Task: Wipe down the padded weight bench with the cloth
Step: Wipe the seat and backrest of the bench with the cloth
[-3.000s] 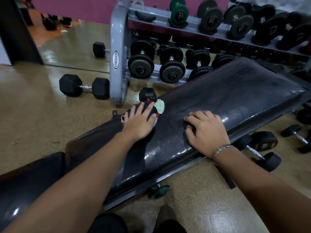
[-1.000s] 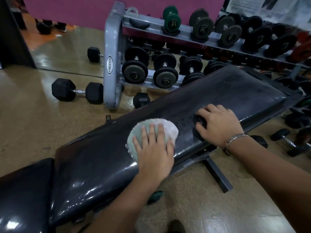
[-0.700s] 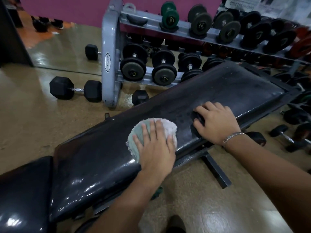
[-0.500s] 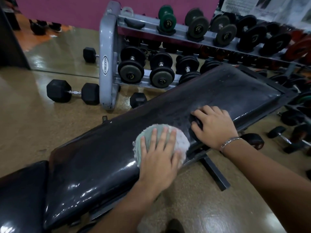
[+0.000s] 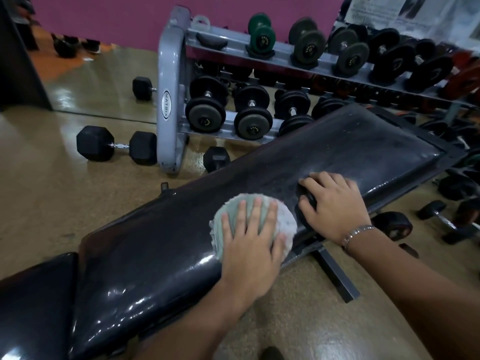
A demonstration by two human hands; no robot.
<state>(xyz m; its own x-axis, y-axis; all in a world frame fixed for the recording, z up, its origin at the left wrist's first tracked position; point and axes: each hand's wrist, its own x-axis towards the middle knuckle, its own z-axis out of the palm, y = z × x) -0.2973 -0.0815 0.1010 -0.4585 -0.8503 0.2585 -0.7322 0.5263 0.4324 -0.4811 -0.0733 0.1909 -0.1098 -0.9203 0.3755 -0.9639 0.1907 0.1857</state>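
Cloth [image 5: 284, 216]: flat on bench [image 5: 161, 242] near edge, under left hand [image 5: 253, 244], fingers spread flat. Right hand [image 5: 335, 203]: just right, curled over dark object [image 5: 307, 201].

Pale green-white cloth [image 5: 262, 216] lies flat on the glossy black padded bench [image 5: 155, 250] — near its front edge.

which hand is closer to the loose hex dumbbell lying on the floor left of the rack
Left. The left hand presses the cloth on the bench pad, across the pad from the hex dumbbell. The right hand rests farther right on the pad.
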